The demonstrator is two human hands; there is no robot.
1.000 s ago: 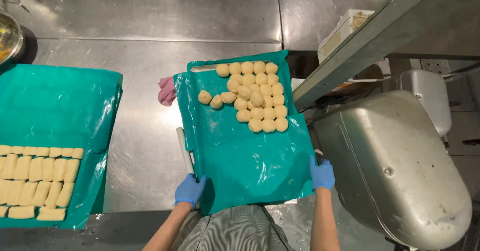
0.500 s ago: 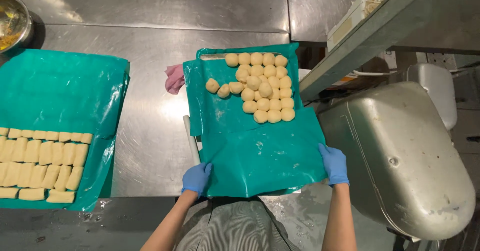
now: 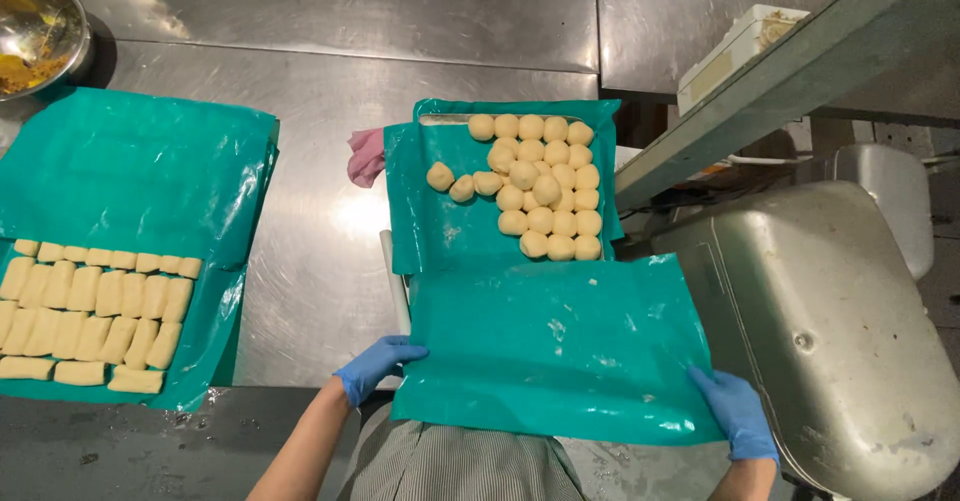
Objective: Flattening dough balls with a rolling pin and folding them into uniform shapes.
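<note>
Looking down from the head camera, you have your left hand [image 3: 375, 364] in a blue glove with its grip closed on the near left edge of the green plastic sheet [image 3: 550, 346], and your right hand [image 3: 738, 413] clenched on the near right corner, so the sheet's near half is lifted off the steel surface [image 3: 310, 251]. Its far half lies flat on that surface, carrying a cluster of round dough balls [image 3: 540, 186]. Well apart on your left, a second green sheet [image 3: 130, 191] holds rows of cut dough pieces [image 3: 90, 311], a metal bowl [image 3: 40, 31] sits at the far left, and a pink cloth [image 3: 366, 156] lies just beside the sheet's left edge.

Glossy teal plastic sheet [image 3: 550, 351], brushed steel table [image 3: 320, 251], matt dough balls [image 3: 540, 186]; rubbery blue-gloved hands [image 3: 375, 363]
</note>
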